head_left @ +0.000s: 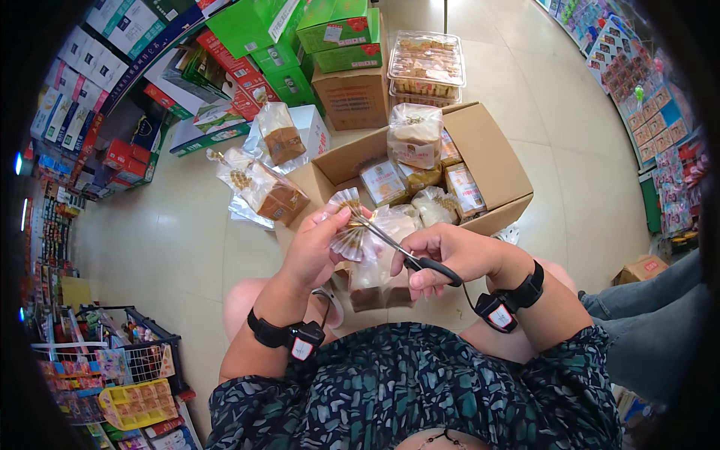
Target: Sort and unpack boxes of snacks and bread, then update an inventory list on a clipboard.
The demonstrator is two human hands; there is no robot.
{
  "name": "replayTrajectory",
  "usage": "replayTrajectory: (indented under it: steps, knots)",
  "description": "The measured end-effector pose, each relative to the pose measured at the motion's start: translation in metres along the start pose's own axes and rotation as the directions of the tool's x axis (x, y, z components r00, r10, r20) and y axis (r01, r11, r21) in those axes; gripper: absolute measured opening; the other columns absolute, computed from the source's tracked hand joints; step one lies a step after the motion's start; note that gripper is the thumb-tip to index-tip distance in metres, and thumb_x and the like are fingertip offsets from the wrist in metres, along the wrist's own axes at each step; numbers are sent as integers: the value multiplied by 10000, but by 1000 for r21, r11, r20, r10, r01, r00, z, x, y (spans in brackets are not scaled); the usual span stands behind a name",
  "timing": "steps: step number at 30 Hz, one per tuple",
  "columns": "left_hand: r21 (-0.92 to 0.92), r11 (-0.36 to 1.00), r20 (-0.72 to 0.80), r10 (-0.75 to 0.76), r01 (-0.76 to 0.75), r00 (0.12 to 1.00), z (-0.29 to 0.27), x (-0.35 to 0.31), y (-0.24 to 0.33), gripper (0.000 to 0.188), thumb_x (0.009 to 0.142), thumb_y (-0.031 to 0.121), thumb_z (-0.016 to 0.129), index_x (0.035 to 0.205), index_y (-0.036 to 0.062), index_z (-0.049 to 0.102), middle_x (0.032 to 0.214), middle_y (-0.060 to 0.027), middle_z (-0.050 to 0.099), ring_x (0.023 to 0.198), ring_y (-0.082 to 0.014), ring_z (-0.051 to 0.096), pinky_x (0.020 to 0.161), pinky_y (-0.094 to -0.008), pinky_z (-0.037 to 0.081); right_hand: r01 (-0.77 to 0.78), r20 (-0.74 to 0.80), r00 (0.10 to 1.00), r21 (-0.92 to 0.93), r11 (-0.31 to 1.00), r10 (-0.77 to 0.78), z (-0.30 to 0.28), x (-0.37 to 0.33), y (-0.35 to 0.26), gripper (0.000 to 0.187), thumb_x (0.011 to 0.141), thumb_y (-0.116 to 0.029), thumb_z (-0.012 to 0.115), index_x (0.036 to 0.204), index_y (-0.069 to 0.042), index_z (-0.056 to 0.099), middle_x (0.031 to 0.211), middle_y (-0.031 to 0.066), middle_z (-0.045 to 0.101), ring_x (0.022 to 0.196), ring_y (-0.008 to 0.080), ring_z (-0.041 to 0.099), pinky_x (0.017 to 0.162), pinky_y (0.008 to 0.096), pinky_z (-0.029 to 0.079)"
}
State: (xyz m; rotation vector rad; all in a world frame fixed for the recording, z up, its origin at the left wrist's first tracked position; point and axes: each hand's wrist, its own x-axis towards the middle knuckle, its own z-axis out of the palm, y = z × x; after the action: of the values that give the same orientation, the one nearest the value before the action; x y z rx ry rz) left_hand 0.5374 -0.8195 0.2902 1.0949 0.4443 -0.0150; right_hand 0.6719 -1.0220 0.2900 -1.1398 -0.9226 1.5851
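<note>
My left hand pinches the gathered, pleated top of a clear plastic bread bag. Brown bread shows through the bag below, in front of the carton. In my right hand is a pair of scissors with black handles. Its metal blades point up and left and reach the bag's gathered neck, beside my left fingers. Whether the blades have cut the plastic I cannot tell.
An open carton holds several bagged packs. Two bagged loaves rest to its left on white boxes. Clear trays of food and green boxes are stacked beyond. A basket rack stands at left; another person's jeans show at right.
</note>
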Motion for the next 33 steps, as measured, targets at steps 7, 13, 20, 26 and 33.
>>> replayTrajectory:
  steps: [7,13,20,26,33]
  knots:
    - [-315,948,339,76,37,938,-7,-5,7,429,795,58,487,1212,-31,450,1136,-132,571,1074,-251,573,936,-380,451,94,-127,988,66,993,-86,-6,9,4,362,820,-294,689,1039,-27,582,782,62,650,687,112,628,591,224,500]
    - [-65,980,247,197,-187,949,-9,2,-3,486,748,-42,618,1209,9,473,1111,-72,580,1017,-166,575,887,-302,456,177,-153,975,104,979,-160,-7,15,6,479,778,-321,729,1101,-8,562,861,101,667,732,107,619,644,213,490]
    - [328,932,-3,166,-156,986,-9,8,-5,145,850,97,653,965,22,607,848,18,608,738,-43,548,604,-217,445,177,-117,978,53,983,-170,-4,18,11,474,786,-295,729,1119,-7,552,878,84,666,807,120,615,721,244,474]
    - [852,338,159,563,-401,811,-20,7,-5,221,863,141,646,692,22,573,693,7,553,616,-47,522,523,-203,408,164,-126,979,19,986,-161,-1,13,4,384,802,-264,718,1079,-41,573,815,-1,618,749,62,565,674,220,444]
    - [554,783,-152,429,-283,890,-26,15,-7,282,872,213,639,679,14,589,583,-18,559,507,-87,537,492,-207,432,85,-73,994,17,996,-83,3,14,11,377,800,-293,715,1049,-38,591,801,15,627,719,73,589,628,213,455]
